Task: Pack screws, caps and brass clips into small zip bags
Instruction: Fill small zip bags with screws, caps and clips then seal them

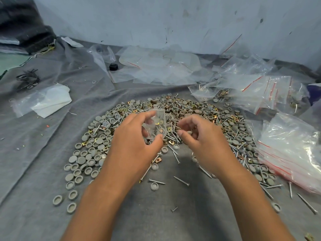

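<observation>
Risk of spilling: the small zip bag [155, 125] is hanging in the air over the heap, pinched only at its edges; if the left hand [133, 143] is loosening or tilting it, the brass clips already inside may be sliding out.
Risk of dropping: the right hand [199, 136] seems to be carrying something small and grey, probably a cap, but it is too hidden to be sure; a loose pinch near the bag mouth could be sending it back into the pile.
Risk of miscounting: screws [175, 156], grey caps [99, 141] and clips are lying mixed in one arc across the centre of the frame, so fingers may be catching an extra piece.
Left fingers: curling closed around the bag, thumb [154, 140] at its lower edge, forefinger over its top edge.
Right fingers: bending inward, tips drawn together on the small piece; how firmly they are gripping, I cannot tell.
Bag versus fingers: the bag is sitting between the left thumb and forefinger, just left of the right fingertips [180, 133], near but not touching them.
Bag location: centre of the frame, above the heap on the grey cloth [43, 153].
Other bags: filled zip bags [257, 91] are lying at the upper right, a stack of empty ones [291, 150] at the right edge.
</observation>
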Available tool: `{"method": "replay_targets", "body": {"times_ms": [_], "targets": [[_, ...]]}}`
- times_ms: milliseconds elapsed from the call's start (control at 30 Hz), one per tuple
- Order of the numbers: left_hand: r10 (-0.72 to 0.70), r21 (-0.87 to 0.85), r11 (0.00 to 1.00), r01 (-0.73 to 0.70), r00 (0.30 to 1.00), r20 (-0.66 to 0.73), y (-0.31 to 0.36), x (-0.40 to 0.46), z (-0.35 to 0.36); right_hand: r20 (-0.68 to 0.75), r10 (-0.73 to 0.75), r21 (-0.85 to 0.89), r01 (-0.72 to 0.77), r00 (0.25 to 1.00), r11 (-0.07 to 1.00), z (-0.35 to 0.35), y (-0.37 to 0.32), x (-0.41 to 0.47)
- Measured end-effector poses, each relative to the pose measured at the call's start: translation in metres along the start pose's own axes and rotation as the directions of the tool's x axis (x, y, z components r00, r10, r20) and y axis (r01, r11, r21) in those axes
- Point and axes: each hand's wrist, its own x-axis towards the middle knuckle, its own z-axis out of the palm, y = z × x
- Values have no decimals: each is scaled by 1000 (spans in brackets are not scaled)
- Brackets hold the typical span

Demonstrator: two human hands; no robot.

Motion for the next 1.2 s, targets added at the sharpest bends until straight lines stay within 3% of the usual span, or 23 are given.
{"method": "replay_targets", "body": {"times_ms": [133, 333, 500, 667, 1100, 1167, 1200], "targets": [[-12, -8, 1000, 12, 1000, -25, 0, 0, -3, 164, 196, -331, -134, 967, 934, 17, 4, -8], [-11, -8, 1000, 11, 1000, -21, 0, -1, -4, 88, 137, -525, -71, 987, 848, 32, -1, -13], [-11, -8, 1000, 11, 1000, -24, -2, -1, -5, 74, 232, -565, -151, 970, 811, 38, -4, -9], [-15, -2, 1000, 15, 1000, -12, -3, -1, -4, 151, 278, -631, -124, 949, 766, 38, -3, -9], [-17, 9, 1000, 17, 1000, -3, -4, -1, -4, 182, 252, -671, -67, 950, 739, 27, -4, -14], [-12, 8, 1000, 12, 1000, 0, -4, -1, -4, 186, 261, -623, -92, 947, 777, 26, -3, -12], [-10, 9, 1000, 10, 1000, 4, -4, 0, -4, 179, 260, -521, -133, 949, 843, 24, -2, -10]]}}
